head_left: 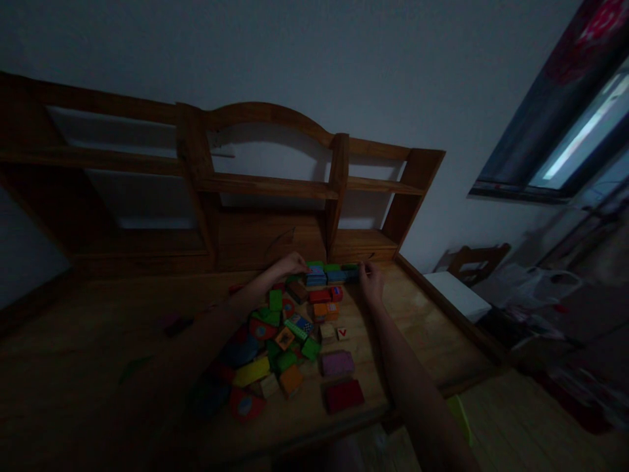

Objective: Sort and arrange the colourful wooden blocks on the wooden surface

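At the back of the wooden desk, blue blocks with green tops stand in a short row, in a left part (315, 274) and a right part (341, 273). My left hand (291, 264) reaches to the left end of this row, its fingers closed on the blue block there. At the other end, my right hand (372, 282) pinches the outermost blue block between thumb and fingers. Below the row lie red blocks (325, 295), orange blocks (325, 311), a plain block (327, 334), a block marked V (343, 334), a purple block (337, 363) and a dark red block (344, 396).
A loose pile of coloured blocks (285, 339) spreads left of the column, partly behind my left forearm. A wooden shelf unit (270, 188) rises along the desk's back edge. To the right stand a white surface (457, 294) and a wooden chair (479, 259). The light is dim.
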`<state>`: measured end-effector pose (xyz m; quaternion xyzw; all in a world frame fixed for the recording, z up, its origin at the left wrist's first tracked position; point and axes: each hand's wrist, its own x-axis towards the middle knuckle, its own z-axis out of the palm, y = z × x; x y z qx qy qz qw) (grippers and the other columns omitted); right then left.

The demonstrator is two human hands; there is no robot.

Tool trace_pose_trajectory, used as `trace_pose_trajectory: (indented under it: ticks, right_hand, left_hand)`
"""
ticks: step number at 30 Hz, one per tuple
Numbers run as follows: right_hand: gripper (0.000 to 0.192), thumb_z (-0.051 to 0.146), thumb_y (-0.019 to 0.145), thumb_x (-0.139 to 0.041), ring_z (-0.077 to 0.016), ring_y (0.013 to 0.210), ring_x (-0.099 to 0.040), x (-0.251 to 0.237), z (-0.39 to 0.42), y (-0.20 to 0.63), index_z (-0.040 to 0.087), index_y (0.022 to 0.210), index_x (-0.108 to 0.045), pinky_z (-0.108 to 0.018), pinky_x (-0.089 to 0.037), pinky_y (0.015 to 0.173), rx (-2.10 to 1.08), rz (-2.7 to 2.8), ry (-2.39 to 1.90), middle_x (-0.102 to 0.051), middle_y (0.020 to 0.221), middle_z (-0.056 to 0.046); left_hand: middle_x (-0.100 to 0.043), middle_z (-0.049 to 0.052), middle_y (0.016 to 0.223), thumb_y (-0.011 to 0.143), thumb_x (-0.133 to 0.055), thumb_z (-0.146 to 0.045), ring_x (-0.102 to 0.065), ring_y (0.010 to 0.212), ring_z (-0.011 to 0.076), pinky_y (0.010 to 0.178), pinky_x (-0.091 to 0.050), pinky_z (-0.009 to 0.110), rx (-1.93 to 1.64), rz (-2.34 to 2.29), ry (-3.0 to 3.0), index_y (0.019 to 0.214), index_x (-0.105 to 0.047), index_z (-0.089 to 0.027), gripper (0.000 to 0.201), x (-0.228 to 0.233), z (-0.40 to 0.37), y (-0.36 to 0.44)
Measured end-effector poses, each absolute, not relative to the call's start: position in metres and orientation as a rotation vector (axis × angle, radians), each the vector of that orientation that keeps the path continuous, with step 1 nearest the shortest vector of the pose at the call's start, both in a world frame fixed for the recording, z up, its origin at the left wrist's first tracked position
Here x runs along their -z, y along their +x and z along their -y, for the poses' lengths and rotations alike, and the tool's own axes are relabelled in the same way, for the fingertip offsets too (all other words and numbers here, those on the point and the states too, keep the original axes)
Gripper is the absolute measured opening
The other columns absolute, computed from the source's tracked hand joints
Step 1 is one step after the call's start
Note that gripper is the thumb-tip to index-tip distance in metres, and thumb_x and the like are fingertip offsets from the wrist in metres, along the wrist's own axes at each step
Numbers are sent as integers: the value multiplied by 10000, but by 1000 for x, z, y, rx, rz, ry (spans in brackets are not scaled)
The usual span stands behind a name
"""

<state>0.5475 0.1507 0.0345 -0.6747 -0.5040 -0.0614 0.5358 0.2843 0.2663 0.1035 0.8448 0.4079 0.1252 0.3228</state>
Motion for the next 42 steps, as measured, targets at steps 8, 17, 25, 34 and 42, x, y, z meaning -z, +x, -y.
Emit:
trace_pose_trajectory:
  ticks: [8,17,25,34,42]
  right_hand:
    - [419,523,954,-425,-233,736,-627,-36,-151,547,191,813,-638,-320,-462,684,155,1192,-1600,-697,798,-94]
    - [431,534,961,-412,-232,712,-626,-37,-148,545,192,842,-646,-321,-457,664,162,1185,-1596,-703,795,-95]
    - [439,522,968,-395,-232,746,-619,-38,-148,545,189,828,-644,-317,-452,678,193,1178,-1590,-705,825,-98]
    - [426,503,966,-411,-226,736,-620,-37,-150,546,180,856,-664,-317,-451,684,186,1169,-1586,-701,825,-96]
    - [420,488,968,-411,-226,722,-614,-37,-150,546,178,832,-658,-318,-439,666,182,1185,-1585,-693,801,-91]
  left_hand:
    - [-669,20,816,876,-723,-351,-642,783,166,759,-527,318,-319,-1110,2311,867,-676,-115,240,-85,-274,291]
    - [-675,83,1042,831,-751,-455,-639,913,193,843,-519,356,-455,-1007,2453,1137,-658,-125,460,-88,-273,299]
    - [-620,108,1147,805,-781,-332,-570,1100,248,961,-476,433,-405,-951,2588,1099,-664,-121,381,-86,-269,308]
    - [-612,95,1159,855,-739,-280,-578,1095,241,964,-490,446,-380,-899,2644,1102,-643,-127,306,-86,-266,308]
    - [-650,95,1144,884,-715,-260,-629,1045,221,955,-513,431,-336,-878,2632,1149,-627,-122,311,-82,-267,309]
